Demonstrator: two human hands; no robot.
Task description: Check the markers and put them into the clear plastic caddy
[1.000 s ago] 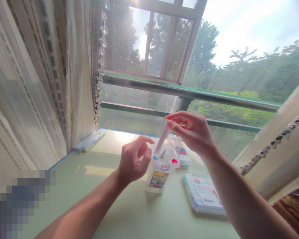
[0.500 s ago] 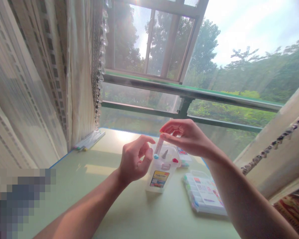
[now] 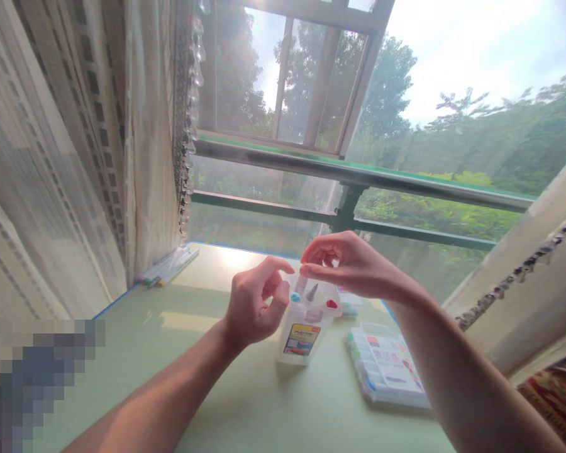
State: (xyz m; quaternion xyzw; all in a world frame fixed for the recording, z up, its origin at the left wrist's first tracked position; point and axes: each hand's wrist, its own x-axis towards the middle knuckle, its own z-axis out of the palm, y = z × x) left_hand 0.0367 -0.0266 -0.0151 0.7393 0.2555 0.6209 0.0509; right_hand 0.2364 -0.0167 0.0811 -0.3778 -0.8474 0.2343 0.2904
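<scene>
A translucent plastic marker box (image 3: pixel 300 340) with a yellow-and-blue label stands upright on the pale green table. Several pens or markers poke up in it, among them ends in light blue, grey and red. Above its far left side my right hand (image 3: pixel 342 267) pinches the top of a pale marker (image 3: pixel 302 283), whose lower part is down inside the box. My left hand (image 3: pixel 259 302) is at the box's left rim, fingers curled with a gap between thumb and forefinger. Whether the left thumb touches the rim I cannot tell.
A flat clear case (image 3: pixel 389 365) with printed label lies to the right of the box. Behind the box is another partly hidden package (image 3: pixel 349 308). Several markers (image 3: pixel 170 267) lie at the table's far left, by the curtain (image 3: pixel 151 157). A window and railing (image 3: pixel 287 167) rise beyond.
My right hand has moved slightly down, and the marker in it sits lower in the box. The left hand has stayed in place.
</scene>
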